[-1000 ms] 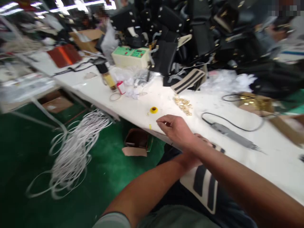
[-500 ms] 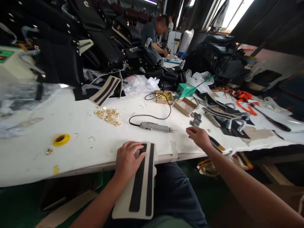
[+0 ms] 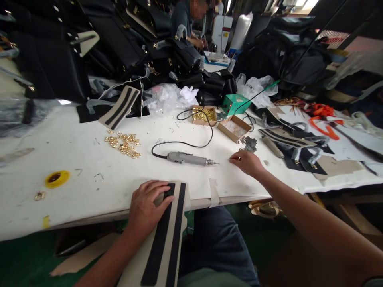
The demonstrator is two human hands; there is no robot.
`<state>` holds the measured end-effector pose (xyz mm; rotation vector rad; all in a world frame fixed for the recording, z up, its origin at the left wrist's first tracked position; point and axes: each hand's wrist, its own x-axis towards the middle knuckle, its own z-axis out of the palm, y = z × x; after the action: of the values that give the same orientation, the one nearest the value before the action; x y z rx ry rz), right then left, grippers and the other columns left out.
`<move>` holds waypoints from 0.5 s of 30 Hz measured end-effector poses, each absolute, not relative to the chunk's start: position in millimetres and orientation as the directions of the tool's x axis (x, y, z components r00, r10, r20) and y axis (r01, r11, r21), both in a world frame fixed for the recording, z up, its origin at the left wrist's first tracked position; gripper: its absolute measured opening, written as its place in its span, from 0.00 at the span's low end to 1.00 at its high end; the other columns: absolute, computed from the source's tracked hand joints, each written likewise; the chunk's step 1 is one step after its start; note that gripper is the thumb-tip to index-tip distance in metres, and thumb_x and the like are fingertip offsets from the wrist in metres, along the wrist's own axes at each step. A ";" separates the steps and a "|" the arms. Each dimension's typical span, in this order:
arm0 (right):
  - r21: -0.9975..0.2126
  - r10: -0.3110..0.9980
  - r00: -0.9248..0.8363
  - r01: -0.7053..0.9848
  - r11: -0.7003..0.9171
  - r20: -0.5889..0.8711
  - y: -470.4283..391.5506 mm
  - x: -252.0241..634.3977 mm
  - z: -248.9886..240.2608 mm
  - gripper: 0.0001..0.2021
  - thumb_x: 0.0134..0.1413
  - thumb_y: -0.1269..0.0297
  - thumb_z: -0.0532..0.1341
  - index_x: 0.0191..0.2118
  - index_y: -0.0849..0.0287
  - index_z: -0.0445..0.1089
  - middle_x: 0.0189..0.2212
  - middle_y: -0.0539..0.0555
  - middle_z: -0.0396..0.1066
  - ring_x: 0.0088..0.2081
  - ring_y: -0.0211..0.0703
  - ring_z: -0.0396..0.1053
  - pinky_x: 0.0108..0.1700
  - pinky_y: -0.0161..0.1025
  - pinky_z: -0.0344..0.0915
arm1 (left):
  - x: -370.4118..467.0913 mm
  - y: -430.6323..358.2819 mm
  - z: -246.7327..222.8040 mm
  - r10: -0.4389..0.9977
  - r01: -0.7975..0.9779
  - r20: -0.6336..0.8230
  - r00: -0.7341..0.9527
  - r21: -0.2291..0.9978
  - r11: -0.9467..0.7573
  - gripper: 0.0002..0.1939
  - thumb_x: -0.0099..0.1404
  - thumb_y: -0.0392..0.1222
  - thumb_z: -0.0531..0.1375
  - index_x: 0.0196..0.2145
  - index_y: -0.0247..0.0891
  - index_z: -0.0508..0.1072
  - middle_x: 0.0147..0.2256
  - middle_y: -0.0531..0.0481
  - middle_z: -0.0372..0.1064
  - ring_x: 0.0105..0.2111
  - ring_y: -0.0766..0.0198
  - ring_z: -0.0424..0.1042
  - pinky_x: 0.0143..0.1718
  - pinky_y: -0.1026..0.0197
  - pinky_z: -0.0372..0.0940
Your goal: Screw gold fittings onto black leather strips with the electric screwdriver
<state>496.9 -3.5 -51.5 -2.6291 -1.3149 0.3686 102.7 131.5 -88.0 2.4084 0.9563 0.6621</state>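
Note:
My left hand (image 3: 150, 205) grips the top end of a long beige panel with two black stripes (image 3: 176, 223), which lies over the table's front edge and my lap. My right hand (image 3: 245, 162) is over the table on the right, fingertips pinched together; whatever they hold, if anything, is too small to make out. Left of those fingertips lies a grey electric screwdriver (image 3: 191, 158) with a black cable, its tip pointing right. Just beyond my right hand is a small pile of dark metal pieces (image 3: 249, 143).
Gold rings (image 3: 125, 145), a yellow tape roll (image 3: 57, 179), a box of brass parts (image 3: 204, 115), a cardboard tray (image 3: 234, 128) and a green box (image 3: 236, 104) are on the table. Black bags (image 3: 50, 59) are heaped behind. A person (image 3: 187, 20) works at the back.
The view has shifted, so most table items appear further left. My right fingertips remain pinched near the screwdriver's tip, and my left hand still holds the striped panel.

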 end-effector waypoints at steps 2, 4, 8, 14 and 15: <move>-0.221 0.793 0.591 0.761 -0.609 -0.149 -1.0 495.0 -49.4 0.11 0.60 0.56 0.63 0.41 0.50 0.83 0.43 0.52 0.82 0.41 0.48 0.75 0.40 0.40 0.64 | 102.6 131.8 -87.5 0.717 0.496 0.255 0.648 0.573 -0.652 0.08 0.65 0.48 0.66 0.42 0.49 0.82 0.49 0.52 0.82 0.54 0.47 0.74 0.59 0.42 0.67; -0.176 0.783 0.601 0.763 -0.622 -0.162 2.4 493.4 -46.3 0.11 0.59 0.56 0.63 0.41 0.50 0.83 0.42 0.52 0.82 0.41 0.49 0.75 0.38 0.40 0.63 | 102.5 132.0 -87.6 0.712 0.494 0.251 0.656 0.570 -0.657 0.09 0.65 0.47 0.66 0.43 0.48 0.82 0.49 0.52 0.82 0.54 0.48 0.74 0.59 0.42 0.66; -0.086 0.775 0.602 0.777 -0.624 -0.192 9.2 489.7 -39.7 0.13 0.59 0.56 0.62 0.43 0.48 0.83 0.43 0.52 0.83 0.43 0.51 0.76 0.39 0.41 0.63 | 102.5 131.4 -89.1 0.713 0.498 0.258 0.653 0.563 -0.660 0.09 0.65 0.47 0.67 0.42 0.47 0.82 0.49 0.51 0.82 0.55 0.47 0.74 0.60 0.42 0.65; 0.021 0.783 0.568 0.813 -0.582 -0.255 17.9 484.8 -30.8 0.14 0.60 0.56 0.61 0.47 0.48 0.82 0.46 0.53 0.83 0.47 0.53 0.76 0.41 0.41 0.65 | 102.0 130.9 -90.0 0.701 0.483 0.266 0.661 0.564 -0.670 0.09 0.65 0.46 0.68 0.43 0.45 0.82 0.50 0.49 0.82 0.56 0.47 0.73 0.60 0.43 0.65; 0.030 0.784 0.561 0.818 -0.574 -0.266 19.5 484.6 -29.6 0.14 0.60 0.57 0.61 0.47 0.48 0.82 0.46 0.53 0.82 0.48 0.53 0.76 0.41 0.41 0.65 | 101.8 131.0 -89.9 0.701 0.481 0.266 0.662 0.566 -0.669 0.09 0.66 0.46 0.68 0.43 0.45 0.82 0.50 0.49 0.82 0.55 0.47 0.73 0.59 0.43 0.65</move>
<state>484.6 19.5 -29.6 -2.9060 -1.5026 0.3703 101.8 131.0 -89.9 2.4260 0.9211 0.6550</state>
